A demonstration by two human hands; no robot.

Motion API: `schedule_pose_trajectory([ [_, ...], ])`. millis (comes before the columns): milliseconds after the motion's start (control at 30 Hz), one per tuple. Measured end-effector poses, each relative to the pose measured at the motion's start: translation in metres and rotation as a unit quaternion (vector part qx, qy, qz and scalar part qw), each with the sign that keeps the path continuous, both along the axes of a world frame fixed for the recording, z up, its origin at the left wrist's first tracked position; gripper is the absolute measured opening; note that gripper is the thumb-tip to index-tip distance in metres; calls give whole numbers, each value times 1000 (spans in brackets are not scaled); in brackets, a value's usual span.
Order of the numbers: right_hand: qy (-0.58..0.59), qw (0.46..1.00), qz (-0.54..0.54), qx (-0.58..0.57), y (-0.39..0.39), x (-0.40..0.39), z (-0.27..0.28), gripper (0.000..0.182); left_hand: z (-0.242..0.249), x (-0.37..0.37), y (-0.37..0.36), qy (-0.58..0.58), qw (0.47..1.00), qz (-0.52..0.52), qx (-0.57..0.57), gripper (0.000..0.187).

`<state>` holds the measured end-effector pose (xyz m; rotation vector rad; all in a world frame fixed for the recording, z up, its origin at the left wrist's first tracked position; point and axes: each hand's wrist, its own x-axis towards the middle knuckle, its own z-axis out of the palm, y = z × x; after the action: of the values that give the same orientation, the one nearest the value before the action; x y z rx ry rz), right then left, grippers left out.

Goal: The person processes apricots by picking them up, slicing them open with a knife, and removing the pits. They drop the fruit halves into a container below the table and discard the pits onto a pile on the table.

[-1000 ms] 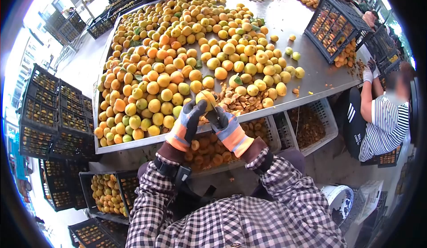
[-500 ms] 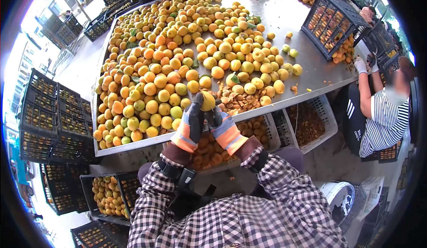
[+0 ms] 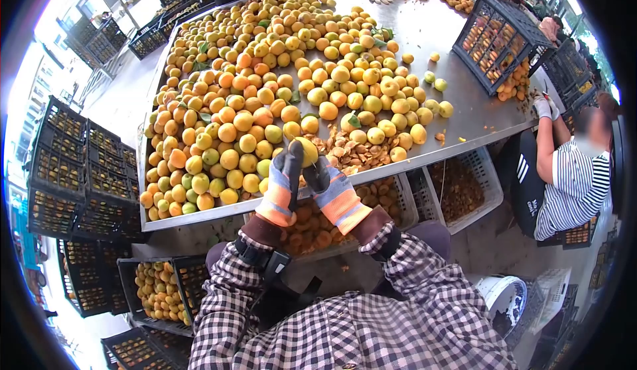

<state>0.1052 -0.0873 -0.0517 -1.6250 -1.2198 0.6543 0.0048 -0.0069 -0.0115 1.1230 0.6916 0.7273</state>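
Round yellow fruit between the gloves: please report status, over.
Orange-and-black-gloved left hand: grip on round yellow fruit. Similarly gloved right hand: close beside it, contact unclear. Loose yellow-orange fruit pile just beyond.

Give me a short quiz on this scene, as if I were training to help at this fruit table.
1. Multiple choice: what does the wearer's left hand hold?
A) a green leaf
B) a yellow fruit
C) a white bucket

2. True or false: the wearer's right hand is gloved.

3. Fill in the blank: the dark crate with fruit in it, near the far right, rests on the ____.

Key: 1. B; 2. true; 3. metal table
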Motion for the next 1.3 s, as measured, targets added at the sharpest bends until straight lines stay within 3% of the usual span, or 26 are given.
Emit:
schedule_pose_trajectory([
  [33,-2,1000,0,1,0,2,3,45,-4,0,2,-2,1000,0,1,49],
  [100,-28,999,-18,-16,1,8,13,51,-8,-1,7,0,982,11,190,36],
  [167,-35,999,-16,-10,1,14,13,58,-4,-1,10,-12,985,-9,171,41],
  [233,-42,999,-13,-6,-3,19,18,66,-6,-2,14,48,946,-27,320,45],
  [300,-50,997,-27,60,-9,25,25,78,-10,0,12,91,936,-30,338,49],
  [367,-106,994,-22,26,-14,29,27,80,3,3,5,6,978,-104,179,49],
  [433,-142,990,2,-23,-16,28,27,79,28,-2,0,28,984,-125,125,46],
  [500,-118,993,5,-7,-15,28,26,77,34,-5,2,25,993,-111,-15,44],
  [533,-93,996,7,6,-15,26,26,75,27,-5,2,87,991,-102,25,42],
  [567,-93,996,10,6,-15,24,26,75,12,-3,1,73,992,-69,78,37],
  [667,-73,997,9,-30,-12,23,25,72,-6,-6,8,75,991,-52,95,35],
  [700,-97,991,16,-92,-10,25,23,72,-1,-5,10,124,951,-42,279,38],
  [733,-122,980,22,-153,-9,27,22,72,1,-4,11,167,875,-31,453,41],
  [767,-123,980,20,-154,-8,27,22,72,-3,-2,11,166,875,-32,453,41],
  [833,-156,986,19,-50,-6,25,27,72,-2,3,9,0,977,-42,211,46],
  [900,-130,990,23,-47,-9,27,36,72,4,2,8,-16,998,-35,54,47],
  [1067,-94,994,8,-48,-10,24,43,72,9,-1,11,36,994,-56,81,45],
  [1100,-84,996,14,-2,-9,24,42,69,8,-3,11,36,995,-53,80,45],
  [1167,-72,996,20,45,-7,26,40,67,8,-4,10,12,987,-48,152,45],
  [1300,-118,985,67,109,-9,27,39,59,14,-9,6,-49,992,-53,105,46],
])
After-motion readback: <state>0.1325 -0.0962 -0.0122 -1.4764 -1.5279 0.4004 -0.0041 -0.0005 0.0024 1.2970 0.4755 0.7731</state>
